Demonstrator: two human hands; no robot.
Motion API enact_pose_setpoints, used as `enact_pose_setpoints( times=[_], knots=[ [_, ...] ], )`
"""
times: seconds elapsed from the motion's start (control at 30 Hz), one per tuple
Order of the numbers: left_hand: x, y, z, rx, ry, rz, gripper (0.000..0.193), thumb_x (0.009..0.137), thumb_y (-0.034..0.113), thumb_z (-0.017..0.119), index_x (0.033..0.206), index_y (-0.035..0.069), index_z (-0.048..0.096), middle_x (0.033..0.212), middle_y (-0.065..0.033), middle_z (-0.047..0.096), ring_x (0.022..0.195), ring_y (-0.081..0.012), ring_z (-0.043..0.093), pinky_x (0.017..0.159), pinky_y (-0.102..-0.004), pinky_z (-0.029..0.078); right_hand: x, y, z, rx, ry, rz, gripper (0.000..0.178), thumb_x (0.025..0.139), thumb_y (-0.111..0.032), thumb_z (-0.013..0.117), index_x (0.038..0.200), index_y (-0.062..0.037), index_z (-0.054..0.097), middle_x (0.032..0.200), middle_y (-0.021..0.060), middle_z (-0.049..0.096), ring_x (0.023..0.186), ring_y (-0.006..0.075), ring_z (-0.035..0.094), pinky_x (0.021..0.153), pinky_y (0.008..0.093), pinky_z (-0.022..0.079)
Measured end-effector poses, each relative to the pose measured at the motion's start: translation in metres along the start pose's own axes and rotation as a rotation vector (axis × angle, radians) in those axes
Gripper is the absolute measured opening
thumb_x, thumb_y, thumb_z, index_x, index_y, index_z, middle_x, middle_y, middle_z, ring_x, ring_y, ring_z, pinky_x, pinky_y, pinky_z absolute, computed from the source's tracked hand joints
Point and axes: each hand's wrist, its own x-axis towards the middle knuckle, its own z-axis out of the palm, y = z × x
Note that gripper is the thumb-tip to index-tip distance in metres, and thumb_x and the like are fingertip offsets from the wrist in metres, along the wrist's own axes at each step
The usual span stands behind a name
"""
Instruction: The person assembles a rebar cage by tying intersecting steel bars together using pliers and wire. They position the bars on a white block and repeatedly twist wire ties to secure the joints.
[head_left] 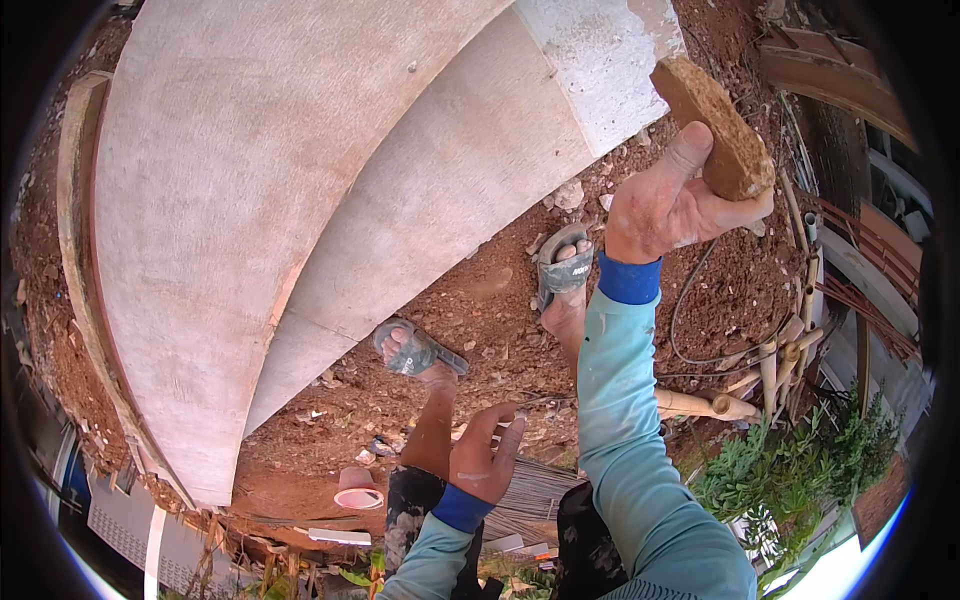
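My right hand (pixel 660 205), arm stretched forward, grips a brown block (pixel 715 125) between thumb and fingers. One broad side of the block looks smooth and its edge rough and crumbly; I cannot tell whether it is sponge or stone. It is held near the corner of a whitish patch (pixel 610 60) on the lower pale slab (pixel 450 190). A higher slab (pixel 260 150) with a curved edge lies to the left. Low by my knee, my left hand (pixel 485 460) hangs with fingers loosely bent and apart, nothing visible in it.
Reddish, stony soil (pixel 490 310) lies under my sandalled feet. A pinkish bucket (pixel 358 488) stands at lower left, near a bundle of thin rods (pixel 535 490). Bamboo poles (pixel 770 375), a looped cable (pixel 680 320) and green plants (pixel 800 460) are at right. A wooden board (pixel 80 230) edges the higher slab.
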Motion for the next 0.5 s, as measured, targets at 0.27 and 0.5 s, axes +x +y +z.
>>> enact_pose_setpoints(
  times=[0.27,0.5],
  knots=[
    [-0.003,-0.001,-0.002,-0.019,0.024,-0.058,0.027,0.094,0.021,0.062,0.116,0.004,0.061,0.103,-0.0122,0.065,0.082,-0.0223,0.067,0.070,-0.0319,0.054,0.008,-0.003,0.003,-0.355,-0.048,0.030,0.033,0.087,-0.016,0.069,0.107,0.0035,0.050,0.101,0.0190,0.054,0.094,0.0333,0.050,0.083,0.0451,0.041],
    [0.004,0.003,0.008,-0.083,0.025,-0.085,0.029,0.094,0.020,0.063,0.117,0.003,0.060,0.103,-0.0119,0.065,0.083,-0.0204,0.065,0.071,-0.0321,0.054,-0.001,0.019,0.009,-0.719,-0.529,0.018,0.036,0.089,-0.022,0.066,0.109,0.0036,0.052,0.100,0.0211,0.057,0.101,0.0394,0.050,0.084,0.0477,0.040]
  ],
)
